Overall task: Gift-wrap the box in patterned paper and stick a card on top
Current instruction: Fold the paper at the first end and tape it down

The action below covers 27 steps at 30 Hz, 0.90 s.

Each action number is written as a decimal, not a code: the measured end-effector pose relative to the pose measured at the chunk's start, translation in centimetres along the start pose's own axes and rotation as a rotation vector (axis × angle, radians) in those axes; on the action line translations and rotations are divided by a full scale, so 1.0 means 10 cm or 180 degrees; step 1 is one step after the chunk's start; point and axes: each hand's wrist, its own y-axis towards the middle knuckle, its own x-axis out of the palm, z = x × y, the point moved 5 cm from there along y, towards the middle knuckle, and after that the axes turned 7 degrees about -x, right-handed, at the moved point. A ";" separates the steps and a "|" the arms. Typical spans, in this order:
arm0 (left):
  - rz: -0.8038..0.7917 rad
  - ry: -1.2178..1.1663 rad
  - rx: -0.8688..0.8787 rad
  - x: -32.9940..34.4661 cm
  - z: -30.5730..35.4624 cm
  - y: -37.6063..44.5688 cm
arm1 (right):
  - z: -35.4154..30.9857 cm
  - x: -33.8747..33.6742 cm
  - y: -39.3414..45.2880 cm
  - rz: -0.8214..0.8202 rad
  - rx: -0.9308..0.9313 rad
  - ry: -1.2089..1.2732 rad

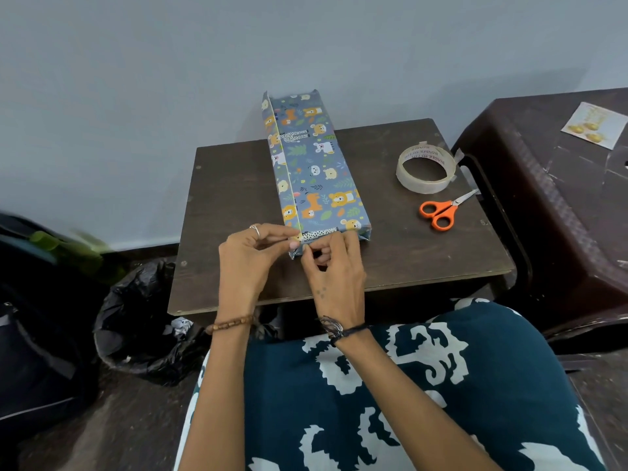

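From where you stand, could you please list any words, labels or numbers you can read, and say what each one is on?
Tape roll: red print runs round the inside of the core, seen upside down and too blurred to read with certainty.
Card on the brown stool: gold design only, any text too small to read.
Wrapped box: animal pattern, no words.

Blue animal-print paper (pixel 314 164), orange-handled scissors (pixel 441 212)
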 end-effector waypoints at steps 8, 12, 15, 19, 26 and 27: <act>-0.0656 -0.1229 -0.0826 0.08 -0.17 0.08 | 0.04 -0.14 0.09 0.0026 0.0013 -0.0169; -0.0697 -0.1708 -0.1165 0.14 -0.20 0.09 | 0.05 -0.13 0.12 -0.0153 -0.0355 -0.0300; -0.0560 -0.1580 -0.1182 0.15 -0.19 0.10 | 0.05 -0.14 0.15 -0.0138 -0.0469 -0.0387; -0.0237 -0.1572 -0.1120 0.19 -0.19 0.09 | 0.07 -0.13 0.17 -0.0153 -0.0516 -0.0329; -0.0129 -0.1321 -0.0784 0.20 -0.14 0.05 | 0.08 -0.15 0.21 -0.0231 -0.0589 -0.0318; -0.0246 -0.1294 -0.0732 0.19 -0.13 0.02 | 0.08 -0.15 0.22 -0.0254 -0.0597 -0.0313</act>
